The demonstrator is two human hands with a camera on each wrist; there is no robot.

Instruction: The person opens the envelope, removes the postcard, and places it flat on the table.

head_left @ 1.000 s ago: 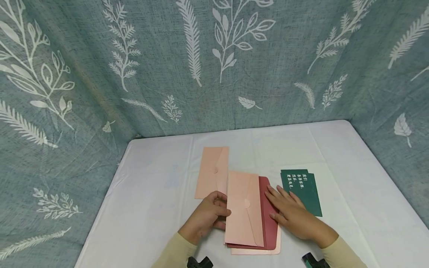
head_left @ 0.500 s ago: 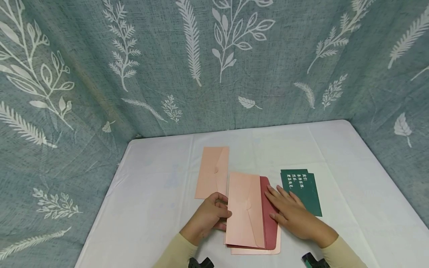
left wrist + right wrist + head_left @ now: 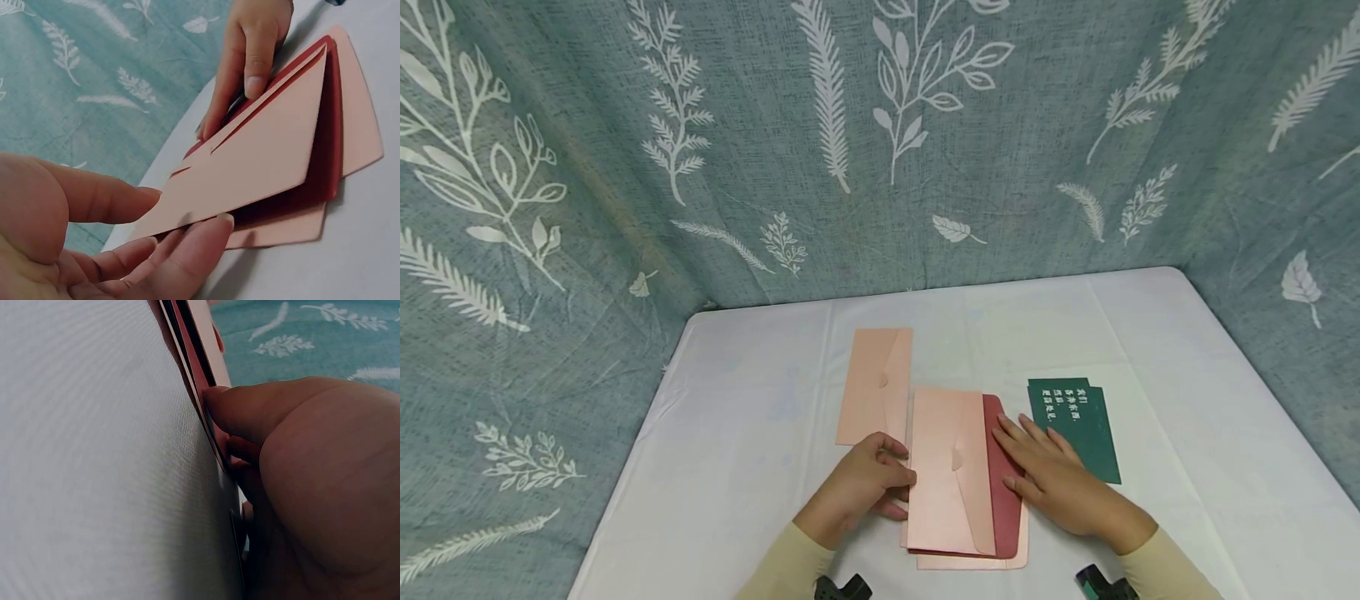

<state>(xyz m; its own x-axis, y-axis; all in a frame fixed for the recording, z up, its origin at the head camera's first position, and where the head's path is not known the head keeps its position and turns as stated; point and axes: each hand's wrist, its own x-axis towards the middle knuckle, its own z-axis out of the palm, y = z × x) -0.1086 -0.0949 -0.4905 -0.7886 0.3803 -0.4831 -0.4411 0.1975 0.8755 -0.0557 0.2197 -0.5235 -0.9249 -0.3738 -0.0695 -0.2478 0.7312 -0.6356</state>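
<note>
A pink envelope [image 3: 951, 500] with its flap side up is on top of a small stack, tilted off the layers below. Its left edge is pinched by my left hand [image 3: 868, 483], thumb above and fingers beneath, as the left wrist view [image 3: 181, 269] shows. Beneath lies a red envelope [image 3: 1004, 508], its right strip uncovered. My right hand [image 3: 1051, 479] rests on that strip with fingers extended. At the bottom, another pink envelope [image 3: 970, 563] peeks out along the lower and right sides. In the right wrist view, the right thumb [image 3: 237, 409] touches the stack's edge.
Another pink envelope [image 3: 872, 387] lies beyond the left hand. Dark green cards [image 3: 1078, 425] with white writing overlap just past the right hand's fingers. All sit on a white-covered table [image 3: 737, 400], with a blue-green leaf-patterned curtain [image 3: 760, 150] hanging behind and at both sides.
The top pink envelope has shifted slightly to the right over the red one, covering a bit more of it. The right hand stays in place.
</note>
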